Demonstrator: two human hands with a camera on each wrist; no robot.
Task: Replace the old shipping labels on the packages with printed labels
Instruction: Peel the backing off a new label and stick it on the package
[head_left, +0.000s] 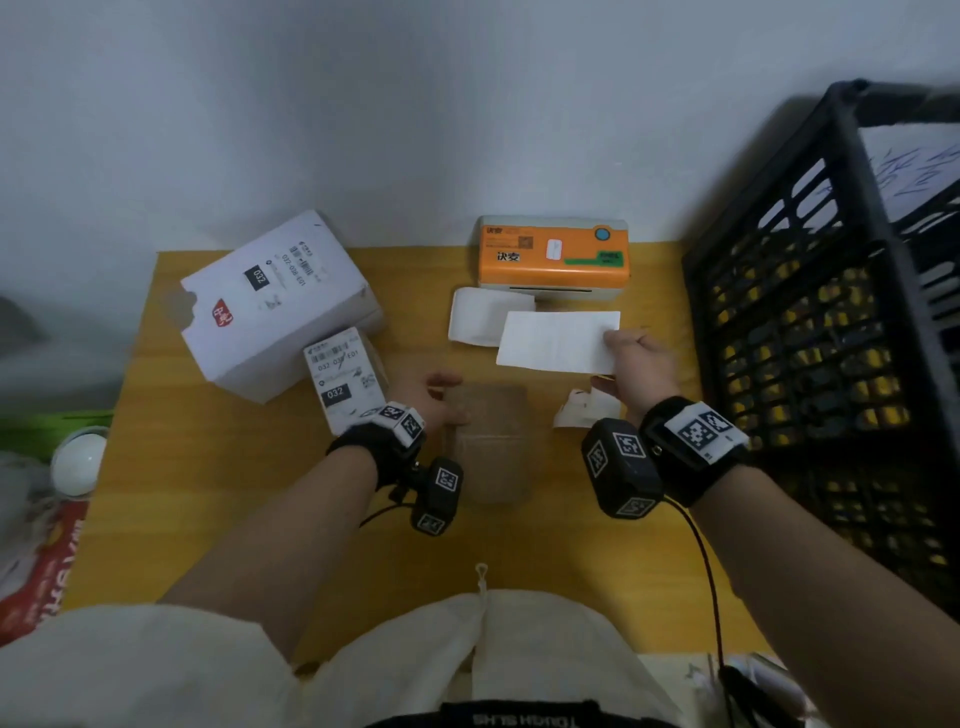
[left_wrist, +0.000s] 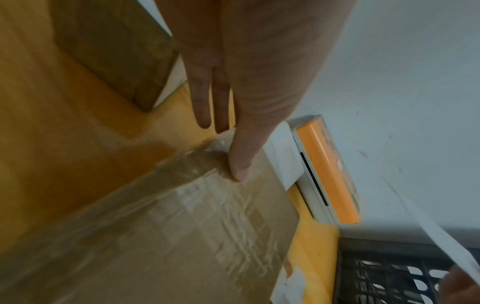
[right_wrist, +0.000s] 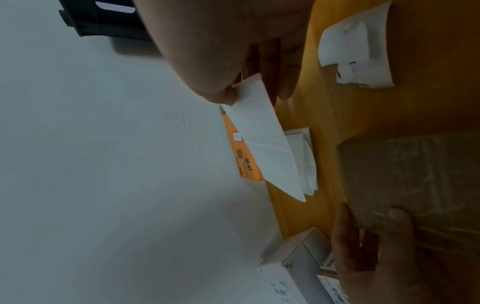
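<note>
Here, from my head view, my right hand (head_left: 636, 371) pinches the right end of a blank white label (head_left: 558, 342), held flat above the yellow table (head_left: 218, 493). The orange label printer (head_left: 553, 254) sits at twelve o'clock by the wall, with a curled white strip (head_left: 483, 314) lying just in front of it. My left hand (head_left: 434, 400) rests on the left edge of the brown taped package (head_left: 491, 441) at the centre, fingers straight. A torn old label (head_left: 584, 410) lies crumpled just right of that package. At ten o'clock stand a large white box (head_left: 275, 306) and a small labelled box (head_left: 345, 382), touching each other. A black crate (head_left: 831, 312) fills the three o'clock side.

From my left wrist, my fingers (left_wrist: 241, 160) lie extended, thumb tip pressing the package (left_wrist: 194, 226) at its taped corner; the printer (left_wrist: 327, 170) shows beyond it.

From my right wrist, thumb and fingers (right_wrist: 223, 94) clamp the label (right_wrist: 265, 139) at its corner, the sheet hanging out toward the printer (right_wrist: 244, 162). The torn label (right_wrist: 355, 51) lies at one o'clock, the package (right_wrist: 415, 174) at four.
</note>
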